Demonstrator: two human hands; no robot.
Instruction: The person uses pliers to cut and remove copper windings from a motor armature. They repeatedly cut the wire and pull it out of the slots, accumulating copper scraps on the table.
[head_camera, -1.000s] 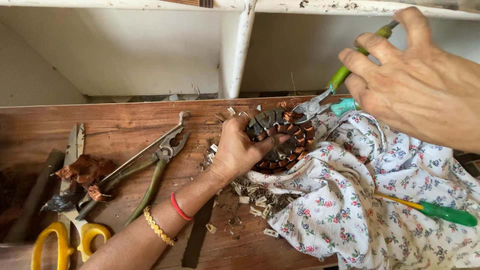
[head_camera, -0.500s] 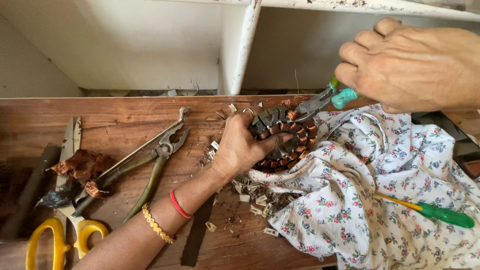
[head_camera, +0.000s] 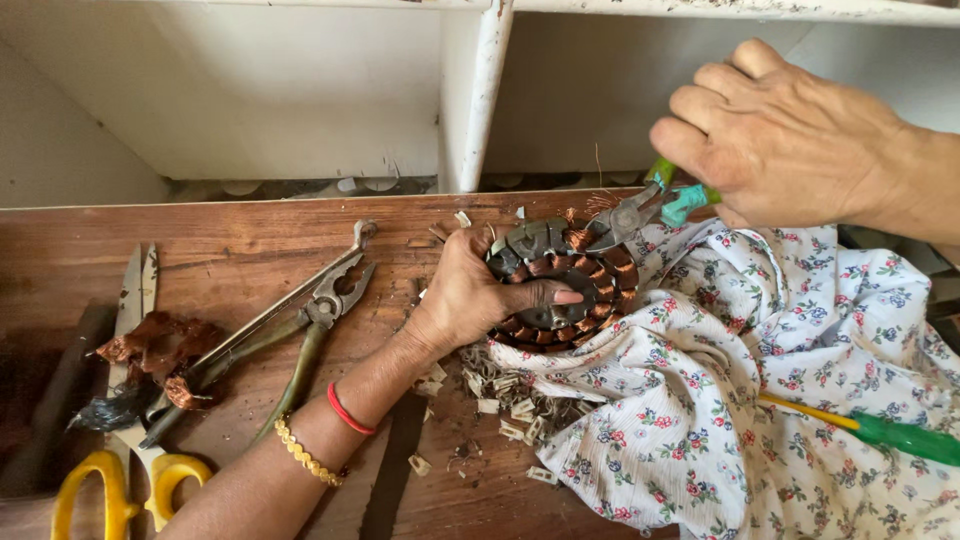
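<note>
Head view: since a second ago the right hand (head_camera: 790, 145) has dropped from high at the frame's edge to sit low, just past the far rim of the stator (head_camera: 560, 280), and the green-handled pliers (head_camera: 640, 208) it grips have swung down with it, so their nose now rests at the copper windings instead of pointing in from above. That reads as the tool biting into the coil rather than approaching it, though whether wire is actually caught in the nose is too small to tell.

The wooden bench (head_camera: 230, 250) carries everything. Beyond the right fingers, a flowered cloth (head_camera: 740, 420) spreads under the stator's near edge, with a green-handled screwdriver (head_camera: 880, 430) lying on it. Well away from the left fingers lie long old pincers (head_camera: 320, 310) and yellow-handled scissors (head_camera: 120, 470).

The stator is a dark round ring packed with copper coils, some frayed into loose strands at the top, just beside the pliers' nose. The left hand (head_camera: 470, 295) presses it down, fingers closed over the near rim and thumb stretched across the middle. The right fingers are curled tight around the pliers' handles. Below the left fingers, pale paper scraps (head_camera: 505, 395) litter the wood.
</note>
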